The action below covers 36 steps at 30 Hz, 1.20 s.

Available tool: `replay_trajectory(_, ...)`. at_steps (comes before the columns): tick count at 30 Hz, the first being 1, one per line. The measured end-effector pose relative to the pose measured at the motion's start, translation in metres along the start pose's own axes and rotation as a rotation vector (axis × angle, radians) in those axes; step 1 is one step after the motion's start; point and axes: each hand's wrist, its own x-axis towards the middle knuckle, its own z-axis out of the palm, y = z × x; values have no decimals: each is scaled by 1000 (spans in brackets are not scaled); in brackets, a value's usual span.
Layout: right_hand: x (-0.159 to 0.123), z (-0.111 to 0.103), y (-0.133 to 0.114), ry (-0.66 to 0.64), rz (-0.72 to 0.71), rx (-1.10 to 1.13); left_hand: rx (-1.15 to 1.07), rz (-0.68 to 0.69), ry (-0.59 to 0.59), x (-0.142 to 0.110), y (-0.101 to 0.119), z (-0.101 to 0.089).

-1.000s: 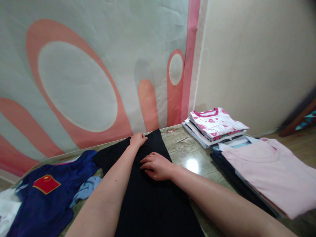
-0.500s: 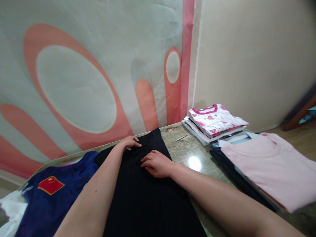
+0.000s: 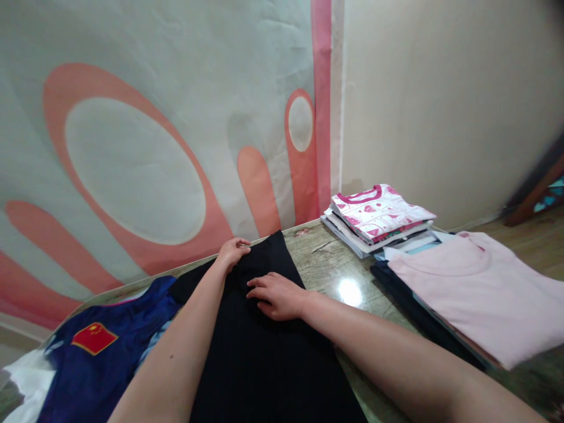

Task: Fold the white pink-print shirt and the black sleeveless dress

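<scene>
A long black garment (image 3: 268,352) lies spread flat on the table, running from the far edge toward me. Its exact kind is hard to make out. My left hand (image 3: 233,252) rests at the garment's far end, near the table's back edge, with its fingers stretched out. Nearer to me, my right hand (image 3: 275,295) is over the middle of the black cloth, palm down and fingers apart. Neither hand has cloth visibly pinched in it. Left of the garment, a navy blue garment with a red flag patch (image 3: 94,338) lies crumpled, partly behind my left forearm.
White cloth (image 3: 30,376) lies at the far left. On the right stand a stack of folded clothes topped by a white and pink printed shirt (image 3: 383,210) and a pile topped by a pink shirt (image 3: 480,288). A wall with a printed sheet (image 3: 247,70) rises behind the table (image 3: 326,258).
My left hand has shifted slightly along the garment's far end, and its fingers point more to the back. The right hand stays over the cloth, nearly in place. The view has turned a little.
</scene>
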Motion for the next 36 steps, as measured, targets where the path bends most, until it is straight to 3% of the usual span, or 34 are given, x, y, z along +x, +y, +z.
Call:
replay_trajectory(3, 2, 3, 2, 10, -56, 35, -43, 64, 8, 0, 4, 4)
replay_trajectory(5, 3, 2, 5, 92, -10, 65, -74, 103, -19, -2, 9, 10)
replay_trajectory(9, 0, -6, 25, 455, 387, 131, -125, 165, -94, -14, 25, 32)
replay_trajectory(11, -5, -11, 41, 577, 609, 180, -175, 156, -174, -25, 34, 42)
replay_trajectory(14, -11, -14, 61, 596, 834, 238, -273, 186, -252, -45, 41, 47)
replay_trajectory(16, -13, -14, 66, 572, 895, 223, -231, 228, -174, -59, 38, 39)
replay_trajectory(19, -11, -12, 63, 527, 914, 128, -21, 226, -59, -83, 24, 22)
replay_trajectory(22, -8, -10, 56, 482, 894, 6, 158, 195, -100, -107, 6, 15)
replay_trajectory(24, -7, -8, 53, 436, 868, -54, 240, 228, -101, -122, -3, 21)
replay_trajectory(27, -6, -5, 53, 390, 837, -59, 374, 293, 11, -134, -6, 39)
replay_trajectory(30, -6, -2, 60, 460, 826, 104, 484, 272, 129, -136, 0, 53)
replay_trajectory(33, -4, -1, 68, 593, 801, 488, 551, 292, 187, -134, 9, 59)
replay_trajectory(36, -1, -1, 73, 644, 778, 768, 616, 335, 211, -132, 16, 58)
